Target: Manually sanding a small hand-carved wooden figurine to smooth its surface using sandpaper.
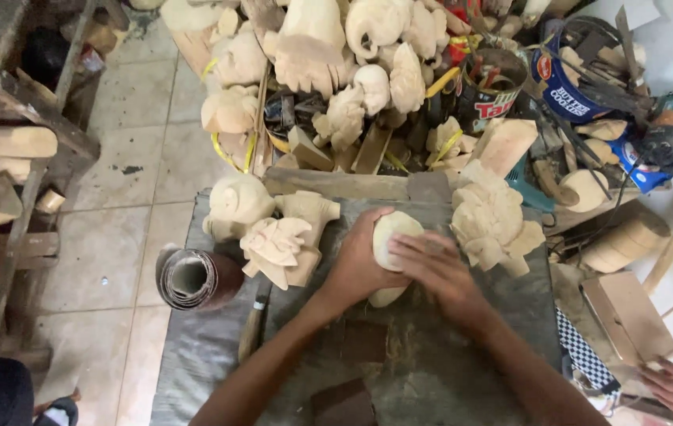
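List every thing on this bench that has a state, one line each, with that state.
Left hand: gripping the pale wood piece.
Right hand: pressed flat on the piece.
Pale wood piece: held between both hands, unpainted.
Sandpaper roll: rolled up, lying on its side.
Carved figure: lying on the bench, unpainted.
Wooden-handled tool: lying down, untouched.

dusty grey tabletop [463, 371], pale carved wooden figures [273, 237] along the far edge, another carving [490, 221] on the right, roll of sandpaper [194, 278] at the left, wooden-handled tool [251, 331] beside it, brown sandpaper scraps [360, 343], sawdust everywhere
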